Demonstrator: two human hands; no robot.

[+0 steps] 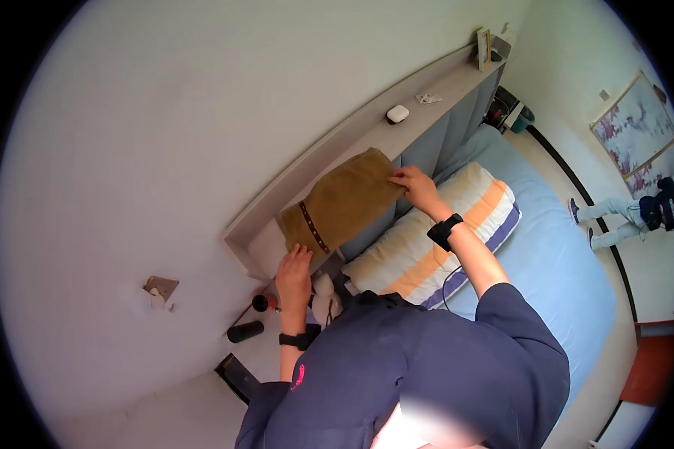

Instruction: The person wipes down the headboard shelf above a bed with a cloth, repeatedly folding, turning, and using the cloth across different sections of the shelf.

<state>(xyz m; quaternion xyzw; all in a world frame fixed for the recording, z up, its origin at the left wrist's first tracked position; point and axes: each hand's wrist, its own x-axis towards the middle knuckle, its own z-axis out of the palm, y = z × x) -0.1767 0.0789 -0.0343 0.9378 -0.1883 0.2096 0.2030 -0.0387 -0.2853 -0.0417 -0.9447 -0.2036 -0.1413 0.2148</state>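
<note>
A folded brown cloth (352,196) with a dark studded band (314,227) across one end lies over the headboard shelf. My right hand (418,191) pinches its right-hand edge between thumb and fingers. At the opposite end, near the bottom of the band, my left hand (294,275) has its fingers together on the lower edge; its thumb is hidden. Each wrist wears a black band with a small box. The part of the cloth resting on the shelf is out of sight.
Along the headboard shelf (322,161) are a white case (398,114), a small packet (428,98) and a picture frame (484,49). A striped pillow (404,251) lies on the blue bed (554,247). Below stand a black cylinder (246,331) and a red container (262,302). Another person (636,213) stands beyond the bed.
</note>
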